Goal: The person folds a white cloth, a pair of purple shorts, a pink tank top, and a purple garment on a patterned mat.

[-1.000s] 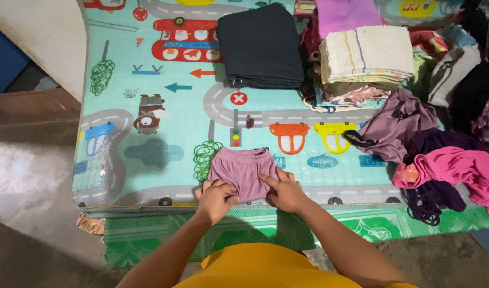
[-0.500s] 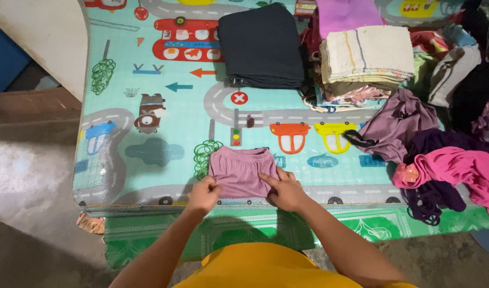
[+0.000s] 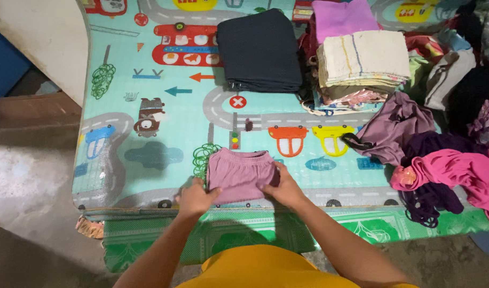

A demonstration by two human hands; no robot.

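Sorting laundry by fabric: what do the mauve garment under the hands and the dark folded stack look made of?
Mauve garment: probably soft matte knit, cotton-like; it lies limp with a gathered top edge. Dark folded stack: looks like heavier matte cloth, with thick, neat layered edges. The weave is too small to tell.

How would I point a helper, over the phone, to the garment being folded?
Find the road-print play mat. At its near edge, both hands press a small mauve folded cloth garment. Unlike the dark folded stack and the loose pile at the far side, it lies alone.
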